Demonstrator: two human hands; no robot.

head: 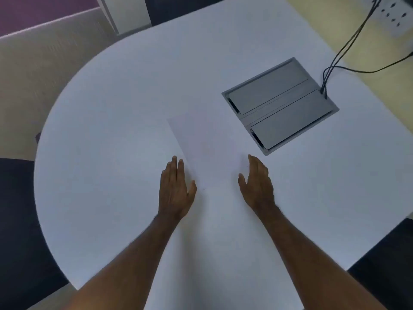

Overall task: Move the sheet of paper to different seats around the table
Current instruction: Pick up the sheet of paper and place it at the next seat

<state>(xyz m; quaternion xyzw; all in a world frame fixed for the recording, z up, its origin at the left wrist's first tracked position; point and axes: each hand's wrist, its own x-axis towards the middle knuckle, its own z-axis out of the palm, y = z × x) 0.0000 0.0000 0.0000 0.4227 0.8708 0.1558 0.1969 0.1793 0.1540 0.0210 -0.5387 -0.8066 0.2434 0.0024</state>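
Note:
A white sheet of paper [205, 148] lies flat on the white table [107, 113], faint against it, just left of the grey cable box. My left hand [175, 186] rests palm down at the sheet's near left edge, fingers together and thumb apart. My right hand [257, 182] is at the sheet's near right side, fingers extended and thumb spread. Neither hand grips the paper; I cannot tell whether the fingertips touch it.
A grey metal cable box [280, 106] with two closed lids is set into the table at the right, black cables [348, 48] running from it to a power strip [393, 14]. Dark chair seats stand at the left [15, 220] and bottom right [384, 271].

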